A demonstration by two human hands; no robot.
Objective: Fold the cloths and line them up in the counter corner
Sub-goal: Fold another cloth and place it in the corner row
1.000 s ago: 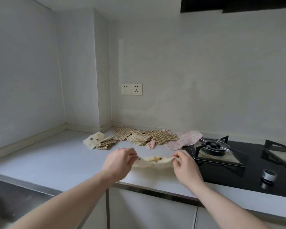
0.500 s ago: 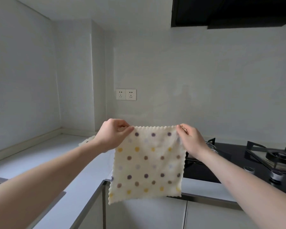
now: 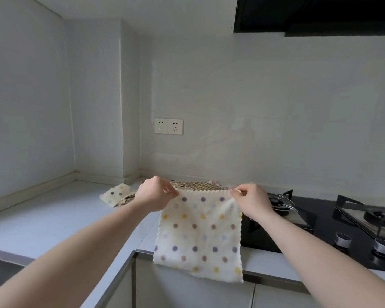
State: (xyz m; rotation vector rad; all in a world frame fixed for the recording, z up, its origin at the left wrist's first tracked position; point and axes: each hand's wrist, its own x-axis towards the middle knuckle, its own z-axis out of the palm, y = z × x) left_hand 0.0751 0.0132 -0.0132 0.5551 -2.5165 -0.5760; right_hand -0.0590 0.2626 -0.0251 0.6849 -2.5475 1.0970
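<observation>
Overhead, a dark range hood point(image 3: 316, 14) is jutting out from the pale wall, and lower down a double wall socket point(image 3: 168, 126) is sitting on that same wall. Below it a light grey tabletop point(image 3: 53, 216) is running into the room's corner, where a boxed column point(image 3: 129, 107) is standing out from the walls. To the right, a black gas hob point(image 3: 320, 232) is lying set into the surface, with burner stands and round knobs showing.

Both bare arms are reaching forward. The left hand point(image 3: 152, 194) is pinching the upper left corner of a cream polka-dot cloth point(image 3: 198, 234), its fingers curled tight on the scalloped edge, while the right hand point(image 3: 252, 200) is pinching the upper right corner in the same way. This cloth is hanging spread out in the air in front of the tabletop's front edge, its lower hem dangling before the cabinet fronts point(image 3: 187, 292).

Behind the hands, a heap of checked cloths point(image 3: 193, 185) is lying near the back wall, and a second dotted cloth point(image 3: 117, 193) is lying crumpled to its left, nearer the corner.
</observation>
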